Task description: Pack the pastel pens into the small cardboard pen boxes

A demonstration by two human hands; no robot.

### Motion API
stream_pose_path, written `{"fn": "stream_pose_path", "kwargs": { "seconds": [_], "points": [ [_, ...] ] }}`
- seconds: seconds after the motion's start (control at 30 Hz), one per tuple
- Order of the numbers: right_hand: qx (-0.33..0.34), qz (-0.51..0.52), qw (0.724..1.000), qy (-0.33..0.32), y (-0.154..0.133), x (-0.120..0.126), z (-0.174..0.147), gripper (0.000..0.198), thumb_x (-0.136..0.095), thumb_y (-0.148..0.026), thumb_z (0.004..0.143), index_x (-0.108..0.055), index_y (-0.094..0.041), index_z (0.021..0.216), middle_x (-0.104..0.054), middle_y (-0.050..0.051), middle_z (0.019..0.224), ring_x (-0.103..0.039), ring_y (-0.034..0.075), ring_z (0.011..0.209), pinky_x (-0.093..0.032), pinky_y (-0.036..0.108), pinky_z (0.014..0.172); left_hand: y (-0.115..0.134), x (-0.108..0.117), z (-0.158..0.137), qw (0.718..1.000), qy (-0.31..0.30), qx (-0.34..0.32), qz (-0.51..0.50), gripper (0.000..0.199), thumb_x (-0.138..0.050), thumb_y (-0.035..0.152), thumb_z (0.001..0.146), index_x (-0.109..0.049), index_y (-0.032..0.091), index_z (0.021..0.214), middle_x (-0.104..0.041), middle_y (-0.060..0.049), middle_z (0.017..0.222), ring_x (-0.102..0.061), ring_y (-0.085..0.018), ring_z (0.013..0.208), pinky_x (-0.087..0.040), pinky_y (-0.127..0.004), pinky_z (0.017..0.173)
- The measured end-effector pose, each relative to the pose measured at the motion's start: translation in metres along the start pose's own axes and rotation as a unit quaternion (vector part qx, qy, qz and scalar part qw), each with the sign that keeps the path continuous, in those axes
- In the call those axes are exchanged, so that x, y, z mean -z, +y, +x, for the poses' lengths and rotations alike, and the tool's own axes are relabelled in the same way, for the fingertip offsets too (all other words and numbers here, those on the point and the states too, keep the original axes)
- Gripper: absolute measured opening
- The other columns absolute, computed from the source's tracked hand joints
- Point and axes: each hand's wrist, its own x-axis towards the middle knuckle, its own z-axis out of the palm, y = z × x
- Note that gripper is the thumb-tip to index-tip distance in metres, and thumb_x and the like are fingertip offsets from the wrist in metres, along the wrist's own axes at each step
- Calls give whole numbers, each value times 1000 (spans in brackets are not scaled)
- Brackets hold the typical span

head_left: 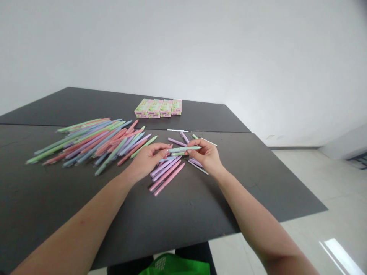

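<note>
Pale green pen (183, 149) is between the left fingers (161, 146) and the right fingers (196, 154), both pinching it; its long axis runs sideways, the tapered end pointing right. Pink-green boxes (154, 108) lie beyond the fingers, their contents hidden.

Bright, diffuse light; white glare on the floor (306, 172); edges stretched, slightly soft

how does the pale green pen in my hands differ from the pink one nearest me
The held pen is pale green, the nearest pen pink. The held pen sits between left hand and right hand, nearly level; the nearest pen lies on the table, slanting. Both are slim and tapered.
</note>
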Motion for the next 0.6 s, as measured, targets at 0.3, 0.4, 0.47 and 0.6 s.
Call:
{"fn": "stream_pose_path", "kwargs": {
  "seconds": [0.3,0.4,0.47,0.6],
  "points": [
    [12,-23,1000,-12,5,4,0,25,-78,-37,72,-67,-20,87,-65,1,75,-61,15,67,-52,30,67,-1,1,0,1000,-7,-13,23,32,-65,45,76,-72,20,96,-67,0,70,-53,-12,57,-44,-23,54],
    [4,-22,1000,-11,6,3,1,27,-79,-38,70,-67,-21,86,-67,2,78,-63,16,69,-54,31,69,1,1,-1,1000,-3,-7,28,31,-66,43,74,-72,20,94,-66,-1,68,-51,-12,53,-40,-23,47],
    [-3,-21,1000,-11,6,3,1,29,-80,-39,68,-68,-21,86,-68,2,79,-65,16,70,-55,32,70,1,1,-1,999,-2,-7,33,32,-66,43,74,-72,19,94,-65,0,67,-50,-12,51,-38,-22,45],
    [-19,-24,999,-10,5,3,1,31,-81,-41,66,-69,-21,85,-70,3,78,-67,18,71,-56,34,70,0,-2,-3,999,17,-19,48,31,-64,42,76,-72,19,95,-65,0,65,-49,-11,49,-39,-22,45]
  ]
}}
